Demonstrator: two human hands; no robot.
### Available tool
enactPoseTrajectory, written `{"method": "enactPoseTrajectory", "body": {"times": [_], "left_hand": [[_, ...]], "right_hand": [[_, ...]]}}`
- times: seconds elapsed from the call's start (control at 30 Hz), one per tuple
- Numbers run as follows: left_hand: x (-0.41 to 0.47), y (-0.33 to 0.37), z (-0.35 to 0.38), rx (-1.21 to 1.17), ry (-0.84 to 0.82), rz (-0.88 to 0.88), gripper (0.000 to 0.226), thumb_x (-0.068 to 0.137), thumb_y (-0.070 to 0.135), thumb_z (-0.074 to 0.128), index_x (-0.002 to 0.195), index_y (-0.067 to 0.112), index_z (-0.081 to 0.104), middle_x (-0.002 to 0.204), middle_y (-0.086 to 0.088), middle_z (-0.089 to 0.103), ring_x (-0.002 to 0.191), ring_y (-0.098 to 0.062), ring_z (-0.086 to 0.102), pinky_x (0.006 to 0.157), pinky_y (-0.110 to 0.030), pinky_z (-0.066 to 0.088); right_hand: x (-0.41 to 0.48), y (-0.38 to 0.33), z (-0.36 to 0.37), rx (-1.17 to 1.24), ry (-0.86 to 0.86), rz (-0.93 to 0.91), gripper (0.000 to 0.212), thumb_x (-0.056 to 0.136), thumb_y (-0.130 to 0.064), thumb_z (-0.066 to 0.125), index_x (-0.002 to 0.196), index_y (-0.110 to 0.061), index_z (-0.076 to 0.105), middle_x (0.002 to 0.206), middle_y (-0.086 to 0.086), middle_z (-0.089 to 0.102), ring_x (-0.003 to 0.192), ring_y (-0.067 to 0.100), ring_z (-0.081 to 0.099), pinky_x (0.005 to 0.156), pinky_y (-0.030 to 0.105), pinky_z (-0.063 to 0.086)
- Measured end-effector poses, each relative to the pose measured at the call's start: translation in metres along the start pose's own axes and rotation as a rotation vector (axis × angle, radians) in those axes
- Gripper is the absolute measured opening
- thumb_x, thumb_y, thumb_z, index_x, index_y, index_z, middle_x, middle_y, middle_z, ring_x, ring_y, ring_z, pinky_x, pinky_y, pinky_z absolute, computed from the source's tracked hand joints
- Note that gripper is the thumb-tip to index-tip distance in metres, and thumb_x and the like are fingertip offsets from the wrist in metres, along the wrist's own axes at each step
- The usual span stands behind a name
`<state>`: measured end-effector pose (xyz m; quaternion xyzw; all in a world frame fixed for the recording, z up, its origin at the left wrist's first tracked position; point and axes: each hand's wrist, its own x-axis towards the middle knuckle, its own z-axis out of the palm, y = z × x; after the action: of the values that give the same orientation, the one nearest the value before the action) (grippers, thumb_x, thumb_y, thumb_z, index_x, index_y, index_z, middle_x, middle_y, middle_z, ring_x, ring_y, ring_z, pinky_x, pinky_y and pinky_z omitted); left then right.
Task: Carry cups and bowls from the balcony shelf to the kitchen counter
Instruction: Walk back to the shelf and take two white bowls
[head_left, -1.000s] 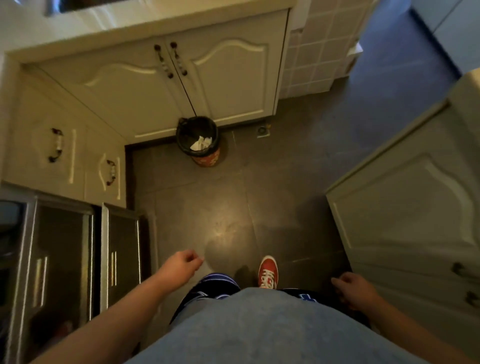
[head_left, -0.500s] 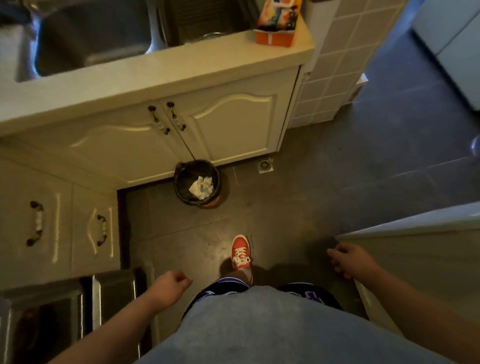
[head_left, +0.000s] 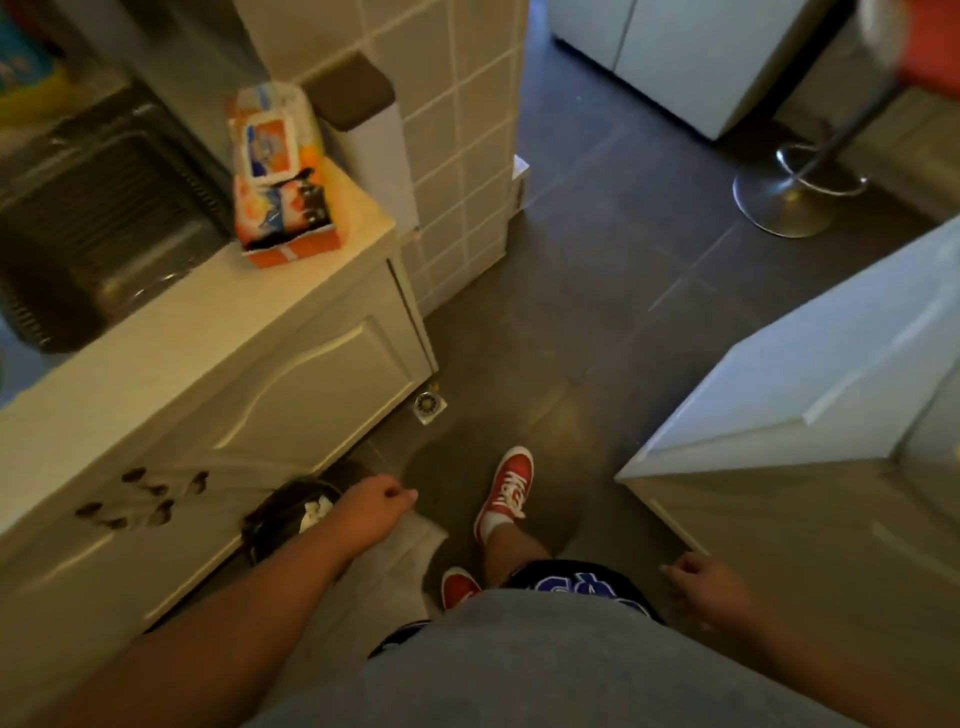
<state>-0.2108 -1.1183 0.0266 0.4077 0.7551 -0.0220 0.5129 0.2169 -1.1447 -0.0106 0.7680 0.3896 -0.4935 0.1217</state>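
Observation:
No cup or bowl is in sight. The cream kitchen counter (head_left: 171, 332) runs along the left, with a steel sink (head_left: 88, 223) set into it. My left hand (head_left: 376, 504) hangs loosely curled and empty, low beside the counter's cabinet doors. My right hand (head_left: 706, 590) is also curled and empty, close to the corner of a pale cabinet (head_left: 810, 405) on the right. My red shoes (head_left: 506, 491) stand on the dark tiled floor between the two.
An orange box of packets (head_left: 283, 192) stands at the counter's end. A black waste bin (head_left: 288, 512) sits by the cabinet under my left arm. A tiled pillar (head_left: 457, 135) rises ahead, a chrome stool base (head_left: 795, 192) stands far right, and a floor drain (head_left: 429, 405) lies ahead.
The view has swung up and to the right: the counter top, pillar and passage ahead came into sight. Both hands stay empty; my feet have stepped forward past the bin.

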Motion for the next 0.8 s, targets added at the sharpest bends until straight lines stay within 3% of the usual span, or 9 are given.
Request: {"method": "enactPoseTrajectory", "body": {"times": [0.17,0.27,0.43,0.63,0.8], "left_hand": [[0.061,0.088,-0.031,0.108,-0.036,0.046,0.026,0.095,0.038,0.054,0.1,0.014,0.064,0.097,-0.01,0.067,0.092,-0.024,0.064,0.082,-0.038,0.051],[0.086,0.113,-0.054,0.155,-0.032,0.064,0.024,0.095,0.038,0.056,0.096,0.016,0.065,0.092,-0.006,0.067,0.087,-0.02,0.063,0.078,-0.034,0.05],[0.117,0.127,-0.089,0.213,0.018,0.002,0.022,0.093,0.038,0.059,0.084,0.018,0.062,0.077,0.001,0.062,0.071,-0.013,0.057,0.06,-0.027,0.042],[0.176,0.163,-0.114,0.264,-0.035,-0.079,0.025,0.092,0.036,0.061,0.075,0.018,0.058,0.077,-0.003,0.062,0.074,-0.019,0.057,0.063,-0.029,0.04],[0.247,0.246,-0.127,0.269,-0.105,-0.015,0.027,0.092,0.037,0.06,0.068,0.025,0.055,0.074,0.003,0.06,0.074,-0.015,0.056,0.067,-0.028,0.041]], "right_hand": [[0.038,-0.04,-0.023,0.077,-0.037,0.042,0.027,0.093,-0.026,0.062,0.076,-0.004,0.061,0.063,0.011,0.062,0.052,0.021,0.057,0.05,0.026,0.044],[0.059,-0.088,-0.043,0.137,-0.042,-0.002,0.025,0.093,-0.022,0.061,0.081,0.001,0.063,0.065,0.013,0.063,0.056,0.025,0.058,0.057,0.034,0.047],[0.094,-0.187,-0.105,0.181,-0.019,-0.12,0.025,0.094,-0.028,0.059,0.08,-0.008,0.064,0.072,0.011,0.067,0.065,0.025,0.067,0.061,0.033,0.054],[0.143,-0.272,-0.188,0.2,0.005,-0.212,0.021,0.095,-0.03,0.057,0.088,-0.011,0.064,0.084,0.012,0.067,0.077,0.023,0.067,0.07,0.032,0.056],[0.192,-0.304,-0.254,0.252,0.013,-0.125,0.023,0.096,-0.029,0.056,0.089,-0.009,0.064,0.087,0.015,0.068,0.082,0.028,0.067,0.073,0.036,0.056]]}}
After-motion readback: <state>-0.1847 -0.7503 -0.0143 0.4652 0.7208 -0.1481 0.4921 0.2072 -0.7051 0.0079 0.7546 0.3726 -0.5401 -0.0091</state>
